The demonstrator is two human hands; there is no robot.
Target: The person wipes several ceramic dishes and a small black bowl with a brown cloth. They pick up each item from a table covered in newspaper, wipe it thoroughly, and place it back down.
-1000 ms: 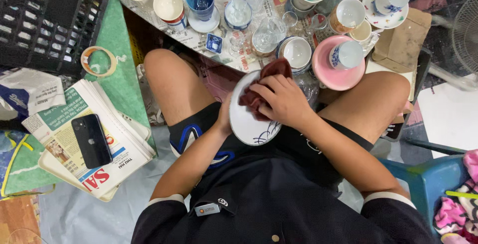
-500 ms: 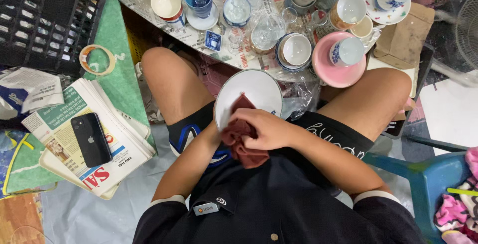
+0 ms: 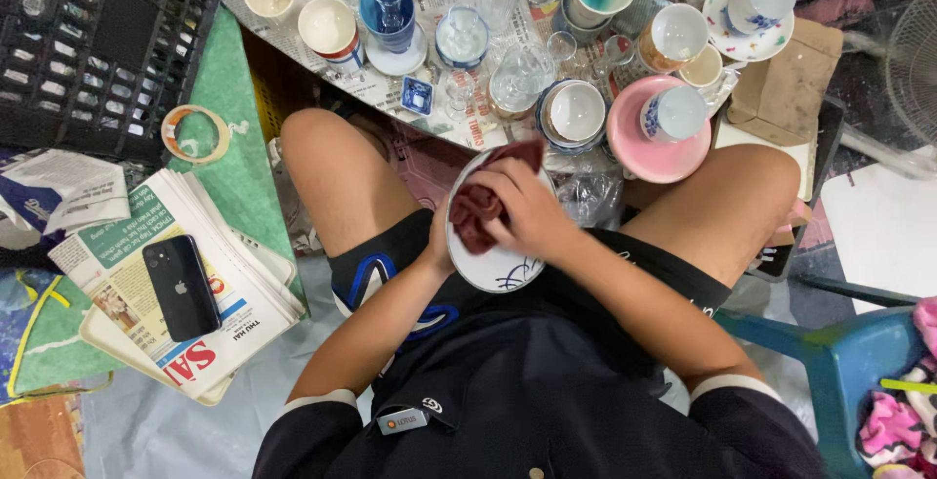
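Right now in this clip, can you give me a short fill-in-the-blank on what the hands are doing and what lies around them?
1. The right hand presses a dark red ____ against the white plate.
2. The left hand holds the plate by its ____ edge.
3. The black phone lies on a stack of ____.
4. The pink saucer carries a ____.

Missing words: cloth; left; newspapers; cup

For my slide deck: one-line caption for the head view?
Right hand rubs a dark red cloth on a white plate the left hand holds.
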